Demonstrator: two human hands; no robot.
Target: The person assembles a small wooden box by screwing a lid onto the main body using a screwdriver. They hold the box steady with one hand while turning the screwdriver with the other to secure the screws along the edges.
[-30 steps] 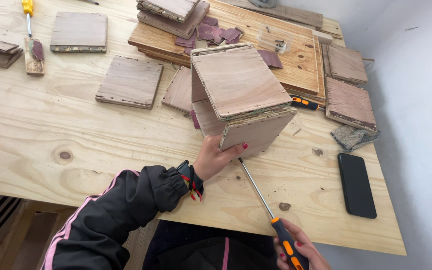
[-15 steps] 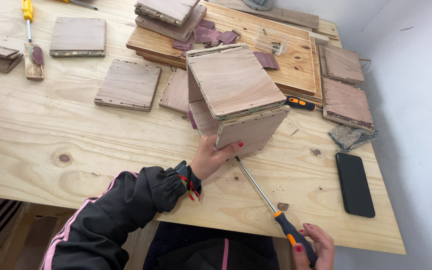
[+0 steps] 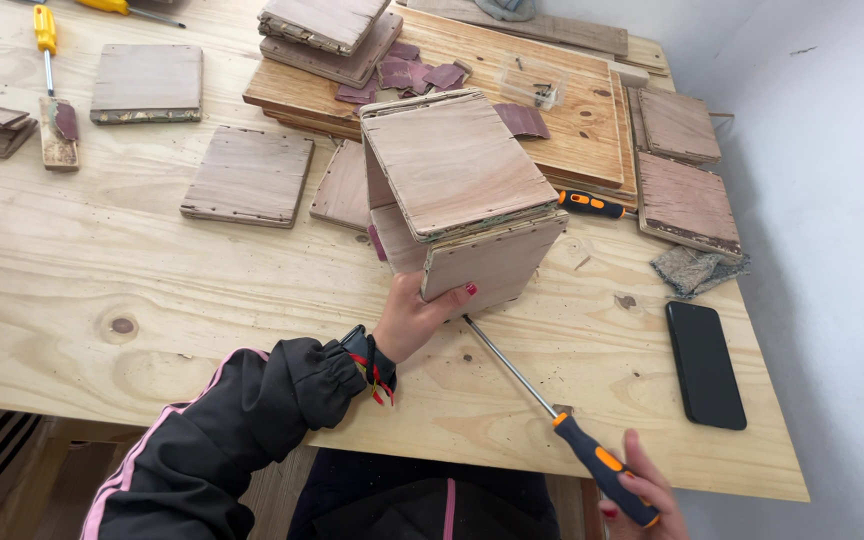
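Hands are placed at the near edge of the pale plywood bench (image 3: 152, 290). The left hand (image 3: 414, 318) is stretched forward from a black sleeve with a pink stripe (image 3: 242, 420), the wrist bent up, and is closed on the lower near corner of a wooden box (image 3: 457, 195); the thumb is pressed flat against the box's front face. The box is stood tilted on the bench near its middle, its broad top panel sloped toward the camera. The right hand (image 3: 637, 495) is seen only in part at the bottom edge, wrapped around the black and orange handle of a screwdriver (image 3: 552, 410). The shaft is laid slanting up and left, its tip set just beside the box's bottom edge, next to the left thumb.

A dark flat phone (image 3: 704, 365) is laid face up on the right, well apart from the box. Square wooden panels (image 3: 249, 175) are spread behind and to the left. A large flat board (image 3: 572, 110) is set behind the box, with a small clear packet (image 3: 535, 88) on it. A yellow-handled screwdriver (image 3: 45, 40) is laid at the far left.
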